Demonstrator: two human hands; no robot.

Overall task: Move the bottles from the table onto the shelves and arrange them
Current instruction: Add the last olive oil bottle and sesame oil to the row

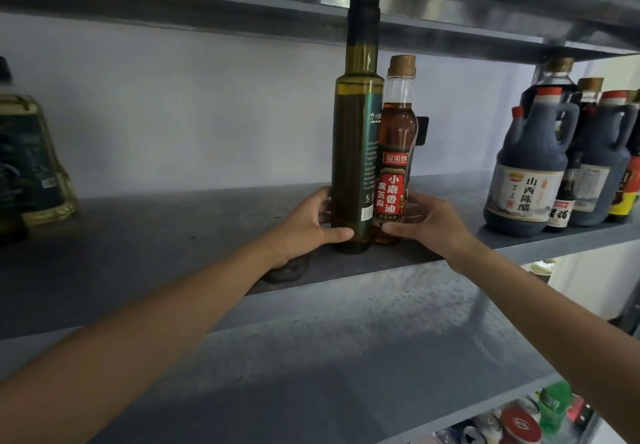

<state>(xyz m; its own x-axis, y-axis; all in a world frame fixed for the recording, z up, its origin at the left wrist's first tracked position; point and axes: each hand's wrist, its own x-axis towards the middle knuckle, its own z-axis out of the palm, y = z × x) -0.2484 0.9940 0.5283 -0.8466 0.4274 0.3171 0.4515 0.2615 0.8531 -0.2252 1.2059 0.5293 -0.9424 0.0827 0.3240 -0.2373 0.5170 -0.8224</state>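
A tall green olive oil bottle with a black cap stands upright on the grey shelf, near its front edge. Touching its right side is a shorter sesame oil bottle with a red label and cork-coloured cap. My left hand grips the base of the green bottle, thumb across its front. My right hand holds the base of the sesame oil bottle from the right, thumb on its front.
Several dark vinegar and soy sauce bottles crowd the shelf's right end. A large yellow oil jug stands at the far left. Another shelf lies below, a metal shelf close overhead. Cans show at bottom right.
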